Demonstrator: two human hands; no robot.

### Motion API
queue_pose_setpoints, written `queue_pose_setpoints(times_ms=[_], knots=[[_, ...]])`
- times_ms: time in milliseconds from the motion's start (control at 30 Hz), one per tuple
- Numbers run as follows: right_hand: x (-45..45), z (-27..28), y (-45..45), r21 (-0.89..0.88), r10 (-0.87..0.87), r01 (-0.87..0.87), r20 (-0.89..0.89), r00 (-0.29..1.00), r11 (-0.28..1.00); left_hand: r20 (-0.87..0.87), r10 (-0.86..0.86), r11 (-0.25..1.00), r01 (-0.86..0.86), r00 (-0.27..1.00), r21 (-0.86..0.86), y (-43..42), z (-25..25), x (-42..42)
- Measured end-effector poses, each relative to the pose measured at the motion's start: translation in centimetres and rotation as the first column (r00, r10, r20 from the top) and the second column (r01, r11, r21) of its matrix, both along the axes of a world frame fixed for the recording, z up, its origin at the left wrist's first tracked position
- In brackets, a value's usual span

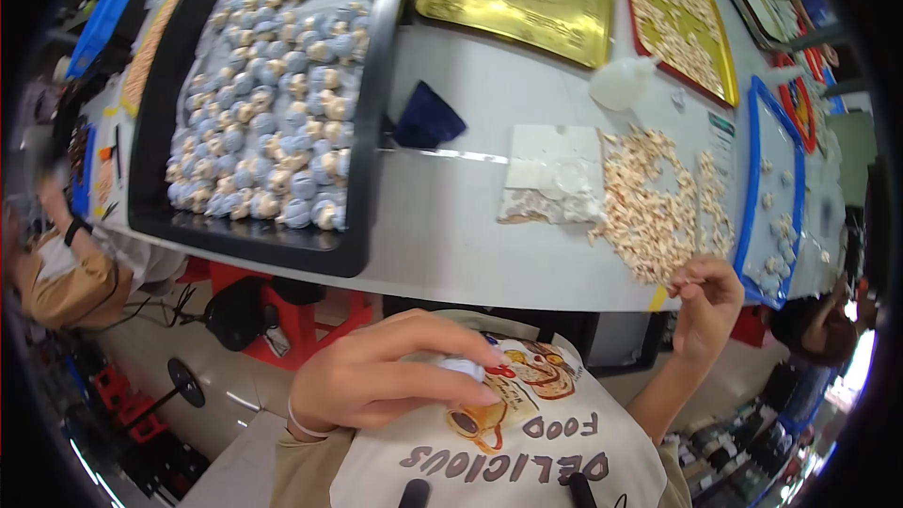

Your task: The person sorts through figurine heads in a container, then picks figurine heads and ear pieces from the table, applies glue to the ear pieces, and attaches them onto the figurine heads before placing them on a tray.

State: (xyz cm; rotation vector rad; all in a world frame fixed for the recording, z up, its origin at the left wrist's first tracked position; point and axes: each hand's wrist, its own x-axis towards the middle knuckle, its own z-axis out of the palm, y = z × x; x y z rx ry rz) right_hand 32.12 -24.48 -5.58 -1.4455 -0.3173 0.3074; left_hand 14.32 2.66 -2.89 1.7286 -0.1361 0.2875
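Left hand: a small pale blue-and-white ball (464, 367) is held between the fingers of the left hand (362, 381), bent round it in front of the apron (527, 414), clear of the table's edge.
Right hand: the fingers of the right hand (712, 293) are curled in, thumb near fingertips, at the near edge of the loose pieces; whether a piece is pinched cannot be told.
Loose pile: small cream-coloured, irregular pieces (649, 221) are spread on the white table (461, 254), beside a flat white-and-grey packet (555, 155); a large share is left unused.
Black tray: many round blue-and-cream balls (301, 186) are set out in the deep black rectangular tray (320, 252); these are judged finished.
Blue tray: only a few pale balls (774, 263) are seen in the blue-rimmed tray (750, 179), mostly toward its near end; judged left to be worked.
Red-rimmed tray: more cream pieces are scattered in the gold tray with red rim (691, 81).
Progress: well advanced, as judged; the held ball is apparently unfinished.
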Motion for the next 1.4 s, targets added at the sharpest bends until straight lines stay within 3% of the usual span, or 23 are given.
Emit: queue_pose_setpoints(times_ms=[33,100,167,200,233,300,367,433,467,533,567,633,667,733,767,833,867,933,1033,1167,1233,1367,1400], knots=[[-0.4,0.2,0.3,-0.028,-0.028,0.028,0.008,1.000,0.999,0.010,-0.107,0.994,0.106,0.994,0.037,-0.5,-0.8,0.7],[-0.8,0.3,0.5,-0.024,-0.007,0.005,-0.063,0.998,1.000,0.011,-0.160,0.987,0.160,0.987,-0.004,-1.2,-2.2,1.7],[-0.9,0.4,0.5,-0.045,0.007,-0.009,-0.049,0.999,0.999,-0.131,-0.091,0.978,0.064,0.987,-0.199,-1.8,-3.4,2.3],[-0.8,0.4,0.5,-0.029,0.056,-0.058,-0.051,0.997,0.998,-0.185,-0.129,0.942,0.062,0.974,-0.328,-2.1,-4.2,2.5],[-0.7,0.3,0.6,-0.054,0.039,-0.041,-0.044,0.998,0.998,-0.173,-0.149,0.933,0.081,0.973,-0.351,-2.5,-4.7,3.0],[-0.2,0.1,0.9,-0.108,0.078,-0.066,0.110,0.991,0.992,-0.252,-0.083,0.814,-0.080,0.964,-0.575,-3.2,-5.4,4.1],[0.3,0.6,1.1,-0.173,0.078,-0.064,0.075,0.994,0.983,-0.159,-0.047,0.829,-0.051,0.986,-0.557,-3.2,-6.8,5.2],[0.9,0.9,2.3,-0.253,0.088,-0.069,0.064,0.994,0.965,-0.027,-0.001,0.930,-0.009,1.000,-0.368,-2.9,-7.7,5.7],[1.3,1.0,2.7,-0.265,0.086,-0.068,0.057,0.995,0.962,-0.034,-0.004,0.925,-0.009,0.999,-0.380,-3.2,-7.6,5.7],[2.1,1.1,3.6,-0.271,0.142,-0.112,0.094,0.985,0.956,-0.223,0.027,0.701,-0.178,0.974,-0.691,-3.7,-6.9,5.6],[2.4,1.1,4.1,-0.280,0.144,-0.113,0.092,0.985,0.953,-0.224,0.026,0.694,-0.179,0.974,-0.698,-3.6,-7.1,5.7],[2.8,1.2,5.1,-0.256,0.188,-0.158,0.095,0.978,0.954,-0.148,0.018,0.837,-0.096,0.989,-0.539,-3.2,-7.6,6.0],[2.8,1.3,5.6,-0.264,0.192,-0.162,0.094,0.977,0.951,-0.148,0.021,0.832,-0.099,0.989,-0.546,-3.1,-7.3,6.1],[2.6,1.3,6.4,-0.165,0.188,-0.195,-0.062,0.980,0.967,-0.273,-0.121,0.675,-0.122,0.954,-0.727,-2.6,-6.4,6.1],[2.5,1.0,6.7,-0.169,0.188,-0.196,-0.064,0.980,0.966,-0.273,-0.121,0.672,-0.124,0.954,-0.730,-2.6,-6.5,6.0],[2.2,0.4,6.9,-0.005,0.258,-0.260,-0.127,0.958,0.966,-0.276,-0.132,0.706,-0.106,0.952,-0.701,-2.5,-6.6,6.0],[2.0,0.3,6.8,-0.012,0.252,-0.255,-0.126,0.960,0.967,-0.273,-0.139,0.702,-0.100,0.952,-0.705,-2.3,-6.7,6.2],[1.5,0.3,6.5,0.090,0.260,-0.244,-0.314,0.913,0.965,-0.178,-0.104,0.891,0.012,0.979,-0.454,-1.8,-6.7,6.5],[0.8,0.0,6.0,0.198,0.265,-0.196,-0.438,0.859,0.960,-0.147,-0.076,0.899,0.005,0.986,-0.437,-2.1,-6.8,6.5],[0.5,-1.0,5.5,0.314,0.321,-0.181,-0.485,0.813,0.932,-0.136,-0.057,0.882,-0.014,0.989,-0.470,-2.7,-6.7,6.4],[0.4,-1.3,5.4,0.392,0.370,-0.178,-0.495,0.786,0.903,-0.279,-0.005,0.548,-0.231,0.960,-0.804,-3.6,-6.2,6.3],[0.2,-1.4,5.5,0.280,0.301,-0.192,-0.427,0.853,0.941,-0.281,-0.070,0.561,-0.195,0.957,-0.804,-2.8,-6.6,6.0],[0.2,-1.6,5.5,0.297,0.287,-0.177,-0.383,0.878,0.938,-0.172,-0.069,0.710,-0.073,0.983,-0.701,-2.2,-7.4,5.9]])
